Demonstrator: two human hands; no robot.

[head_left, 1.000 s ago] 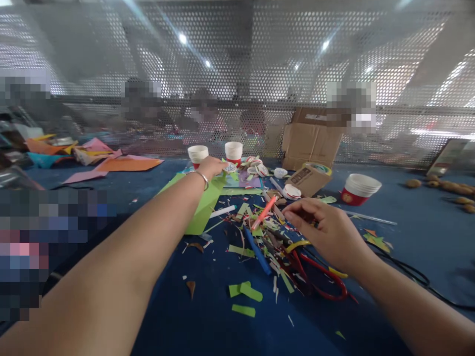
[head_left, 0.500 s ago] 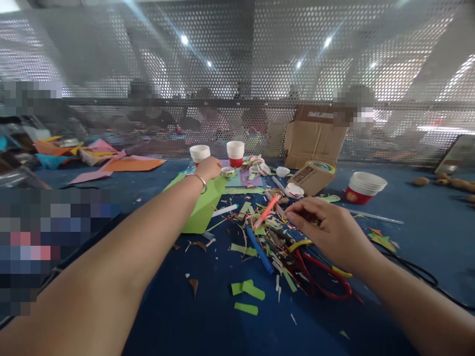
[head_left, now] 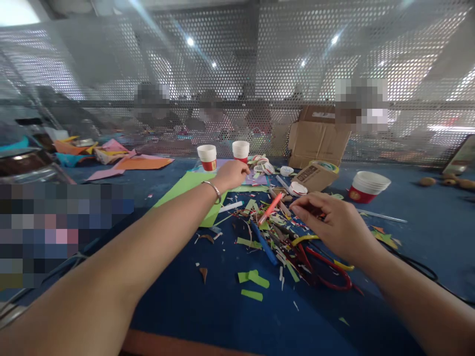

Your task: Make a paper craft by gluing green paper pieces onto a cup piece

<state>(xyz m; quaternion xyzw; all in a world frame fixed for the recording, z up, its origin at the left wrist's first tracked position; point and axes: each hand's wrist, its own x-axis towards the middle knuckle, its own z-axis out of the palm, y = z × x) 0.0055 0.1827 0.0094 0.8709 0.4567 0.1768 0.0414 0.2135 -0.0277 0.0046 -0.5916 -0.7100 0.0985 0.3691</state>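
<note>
My left hand (head_left: 233,176), a silver bangle on its wrist, reaches over the far end of the green paper sheet (head_left: 178,190). Its fingers are curled in, and whatever they may hold is hidden. Over the pile of paper scraps (head_left: 256,242) hovers my right hand (head_left: 328,220), thumb and forefinger brought together; I cannot make out anything between them. Below it lie red-handled scissors (head_left: 330,287) and a yellow handle (head_left: 306,238). An orange marker (head_left: 270,208), a blue pen (head_left: 264,244) and a white marker (head_left: 230,206) rest among the scraps.
Paper cup stacks stand at the back (head_left: 207,157) and right (head_left: 368,187). Small white paper pieces (head_left: 267,168) sit by a cardboard box (head_left: 317,141) and a tape roll (head_left: 326,166). Coloured paper (head_left: 143,164) lies left. A perforated screen (head_left: 237,64) rises behind.
My left hand has moved right and a little nearer, away from the cup at the back. My right hand keeps its pose over the scraps. The whole view has shifted slightly.
</note>
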